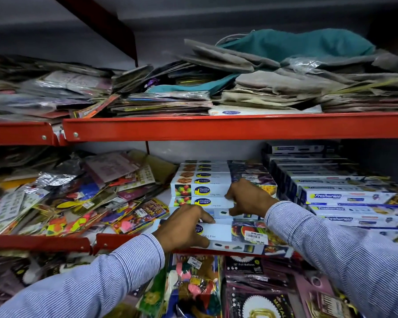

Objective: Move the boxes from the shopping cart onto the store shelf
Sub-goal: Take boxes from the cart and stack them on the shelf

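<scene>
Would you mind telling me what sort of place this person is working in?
Most likely a retail store aisle. Red metal shelving holds rows of cling film boxes, the front box carries a printed price sticker, and packaged foil balloons sit on the level below.

Your left hand (184, 228) covers the near-left end of the front white cling-film box with fruit print (237, 235), hiding most of its blue oval logo. Past your right hand (248, 199), the stacked boxes' middles are hidden, and whether its fingers pinch one cannot be told. Both striped sleeves run off the bottom edge. The print on the rearmost boxes blurs.
</scene>
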{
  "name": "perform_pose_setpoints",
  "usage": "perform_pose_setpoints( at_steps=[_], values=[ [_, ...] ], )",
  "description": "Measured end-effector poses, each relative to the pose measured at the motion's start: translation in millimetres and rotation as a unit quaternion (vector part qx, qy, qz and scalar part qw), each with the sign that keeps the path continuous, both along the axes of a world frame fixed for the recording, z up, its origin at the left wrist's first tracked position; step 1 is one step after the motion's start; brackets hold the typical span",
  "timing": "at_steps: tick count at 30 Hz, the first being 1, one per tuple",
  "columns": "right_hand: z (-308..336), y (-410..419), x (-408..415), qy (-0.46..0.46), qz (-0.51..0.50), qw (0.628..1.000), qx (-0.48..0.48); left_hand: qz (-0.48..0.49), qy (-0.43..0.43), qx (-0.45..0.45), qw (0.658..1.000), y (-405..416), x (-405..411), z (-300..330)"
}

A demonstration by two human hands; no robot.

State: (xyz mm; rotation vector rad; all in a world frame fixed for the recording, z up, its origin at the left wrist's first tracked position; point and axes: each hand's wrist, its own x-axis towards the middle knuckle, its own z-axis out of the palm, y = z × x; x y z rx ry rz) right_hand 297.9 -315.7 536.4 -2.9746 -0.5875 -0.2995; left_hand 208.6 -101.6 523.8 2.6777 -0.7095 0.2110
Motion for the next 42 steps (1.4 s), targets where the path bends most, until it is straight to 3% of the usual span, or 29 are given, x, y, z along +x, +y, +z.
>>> perform_pose_setpoints(
  at_steps=[3, 14, 21, 32, 42],
  values=[
    [9, -3, -1, -0.014, -0.002, 1.0, 0.002, 0.0, -0.008, -0.006, 1.0, -4, 0, 6],
    [27, -22, -3, 0.068, 0.021, 0.997, 0.026, 0.012, -0.035, -0.046, 0.998, -17, 30, 3],
    [10, -26, -17, 0.034, 0.024, 0.999, 0.026, 0.027, -0.09, -0.048, 0.994, -20, 35, -16],
    [-45, -25, -60, -0.117, 0.036, 0.985, 0.12, 0.023, -0.174, -0.058, 0.983, -27, 32, -51],
    [-50, -30, -63, -0.07, 0.019, 0.991, 0.114, 0.038, -0.15, -0.033, 0.987, -29, 43, -58]
  ],
)
